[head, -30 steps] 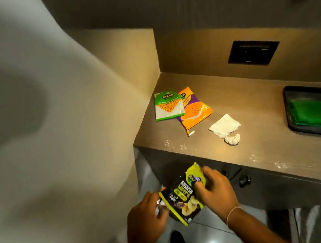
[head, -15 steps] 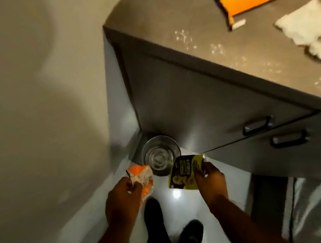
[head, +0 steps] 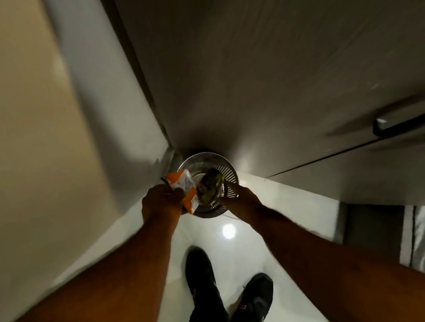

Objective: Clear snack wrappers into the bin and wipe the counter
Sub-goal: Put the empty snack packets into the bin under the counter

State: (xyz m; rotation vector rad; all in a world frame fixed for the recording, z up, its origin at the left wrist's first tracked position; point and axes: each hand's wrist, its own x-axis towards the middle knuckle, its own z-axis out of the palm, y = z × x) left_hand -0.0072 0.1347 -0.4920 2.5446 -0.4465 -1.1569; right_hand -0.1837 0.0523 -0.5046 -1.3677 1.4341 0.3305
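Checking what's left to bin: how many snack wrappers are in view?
2: an orange wrapper in the left hand, a green-black wrapper over the bin; others may be hidden.

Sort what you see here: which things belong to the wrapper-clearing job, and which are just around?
Job: orange wrapper in left hand; dark green wrapper at right hand; metal bin.
Just around: drawer handles, shoes, floor.
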